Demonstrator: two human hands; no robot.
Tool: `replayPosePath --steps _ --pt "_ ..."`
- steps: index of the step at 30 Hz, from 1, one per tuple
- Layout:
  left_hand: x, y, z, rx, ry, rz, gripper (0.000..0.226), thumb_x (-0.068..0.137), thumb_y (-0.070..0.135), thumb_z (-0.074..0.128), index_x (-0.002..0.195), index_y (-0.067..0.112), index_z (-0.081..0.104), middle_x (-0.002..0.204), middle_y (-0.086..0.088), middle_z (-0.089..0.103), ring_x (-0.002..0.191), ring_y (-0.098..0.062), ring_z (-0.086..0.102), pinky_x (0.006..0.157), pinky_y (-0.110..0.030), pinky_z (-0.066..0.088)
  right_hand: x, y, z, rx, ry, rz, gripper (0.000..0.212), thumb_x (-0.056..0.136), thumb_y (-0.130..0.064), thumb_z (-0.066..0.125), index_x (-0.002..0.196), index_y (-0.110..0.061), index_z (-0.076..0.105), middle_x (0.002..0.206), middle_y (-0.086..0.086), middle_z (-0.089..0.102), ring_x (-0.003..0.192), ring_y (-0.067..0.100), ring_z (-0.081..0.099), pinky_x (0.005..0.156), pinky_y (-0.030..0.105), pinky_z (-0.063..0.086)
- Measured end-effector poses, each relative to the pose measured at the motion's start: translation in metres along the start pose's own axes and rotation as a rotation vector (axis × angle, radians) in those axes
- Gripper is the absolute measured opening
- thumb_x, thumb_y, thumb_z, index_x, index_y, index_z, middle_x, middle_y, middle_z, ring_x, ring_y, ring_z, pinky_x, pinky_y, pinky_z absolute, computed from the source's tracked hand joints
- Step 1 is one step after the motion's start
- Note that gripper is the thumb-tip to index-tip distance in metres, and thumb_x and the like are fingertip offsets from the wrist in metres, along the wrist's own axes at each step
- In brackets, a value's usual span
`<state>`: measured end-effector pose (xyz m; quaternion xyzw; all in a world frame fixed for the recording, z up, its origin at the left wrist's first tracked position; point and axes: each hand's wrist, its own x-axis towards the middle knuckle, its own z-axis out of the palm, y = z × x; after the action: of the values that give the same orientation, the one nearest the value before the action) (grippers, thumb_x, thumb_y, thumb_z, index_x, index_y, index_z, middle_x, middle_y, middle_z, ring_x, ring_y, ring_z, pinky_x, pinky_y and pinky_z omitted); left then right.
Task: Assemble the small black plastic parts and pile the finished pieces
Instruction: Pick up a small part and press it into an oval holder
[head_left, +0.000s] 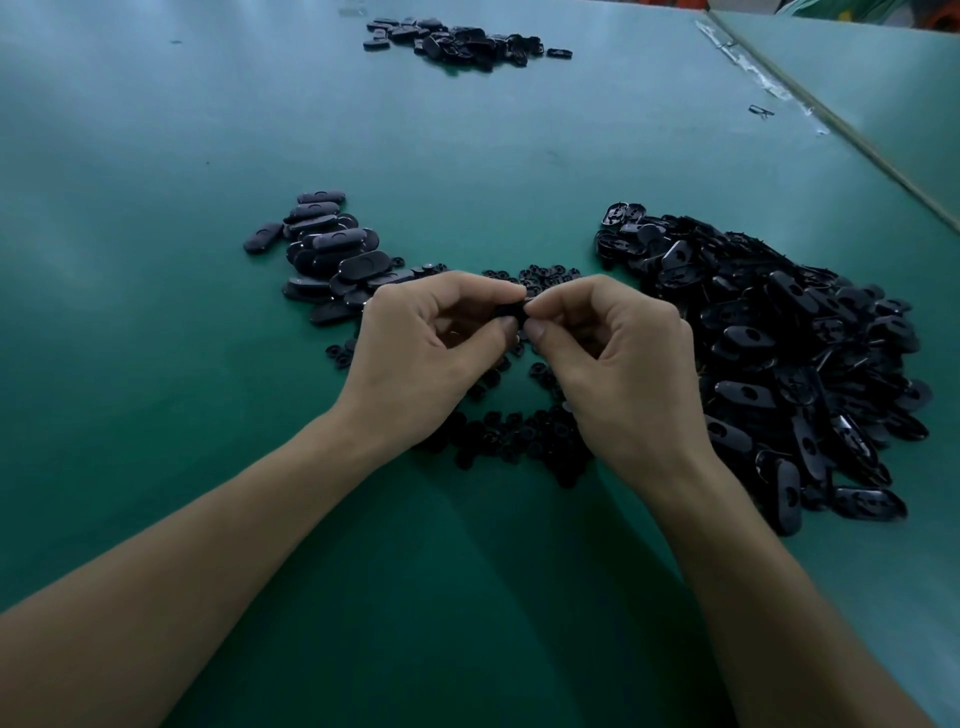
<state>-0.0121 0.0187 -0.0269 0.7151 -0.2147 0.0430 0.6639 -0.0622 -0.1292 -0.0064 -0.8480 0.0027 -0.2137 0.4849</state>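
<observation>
Both hands meet over the middle of the green table (156, 312). My left hand (431, 343) and my right hand (613, 353) pinch one small black plastic part (511, 310) between their fingertips; most of it is hidden by the fingers. A big heap of black oval shells (779, 353) lies to the right. A smaller pile of closed oval pieces (327, 254) lies to the left. Small round black parts (509, 431) are scattered under and between my hands.
A third pile of black parts (462, 41) sits at the far edge of the table. A seam with a second green table (883, 78) runs along the right, and a single small clip (761, 110) lies near it.
</observation>
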Motion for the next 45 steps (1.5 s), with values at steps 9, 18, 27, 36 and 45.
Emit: replayPosePath --steps 9,18,27,36,45 --pt "-0.001 0.003 0.0 0.048 -0.042 0.054 0.026 0.082 0.005 0.073 0.099 0.025 0.074 0.094 0.002 0.078 0.085 -0.014 0.075 0.079 -0.028 0.06 -0.001 -0.002 0.0 -0.04 0.005 0.008 0.016 0.089 -0.009 0.073 0.09 -0.025 0.073 0.08 -0.017 0.071 0.077 0.0 0.068 0.075 0.025 0.057" --pt "-0.002 0.002 0.0 0.096 0.012 0.044 0.021 0.083 0.013 0.076 0.095 0.029 0.07 0.087 0.009 0.075 0.078 -0.011 0.072 0.071 -0.025 0.056 -0.004 -0.005 0.003 -0.043 0.002 -0.009 0.02 0.089 -0.007 0.072 0.102 -0.02 0.08 0.093 -0.012 0.077 0.084 -0.001 0.071 0.082 0.023 0.058" --pt "-0.003 0.003 0.003 0.139 -0.018 0.063 0.021 0.087 0.017 0.069 0.097 0.035 0.066 0.091 0.013 0.074 0.084 -0.007 0.071 0.08 -0.024 0.056 0.003 0.004 -0.008 0.006 -0.048 -0.004 0.027 0.088 -0.009 0.074 0.11 -0.025 0.075 0.095 -0.012 0.073 0.085 0.0 0.069 0.08 0.016 0.053" --pt "0.0 0.002 -0.002 -0.003 -0.028 0.004 0.024 0.084 0.005 0.078 0.099 0.022 0.07 0.089 0.006 0.075 0.08 -0.008 0.07 0.078 -0.025 0.057 0.006 0.011 -0.012 0.179 -0.105 0.043 0.017 0.086 -0.009 0.077 0.096 -0.023 0.075 0.086 -0.009 0.076 0.081 0.004 0.072 0.069 0.018 0.055" --pt "0.001 0.001 -0.003 -0.019 -0.055 -0.004 0.029 0.082 0.002 0.078 0.096 0.026 0.073 0.082 0.013 0.076 0.075 -0.005 0.071 0.073 -0.018 0.056 0.007 0.008 -0.01 0.116 -0.112 0.055 0.014 0.087 -0.011 0.076 0.086 -0.024 0.072 0.076 -0.012 0.073 0.071 0.002 0.068 0.068 0.017 0.053"
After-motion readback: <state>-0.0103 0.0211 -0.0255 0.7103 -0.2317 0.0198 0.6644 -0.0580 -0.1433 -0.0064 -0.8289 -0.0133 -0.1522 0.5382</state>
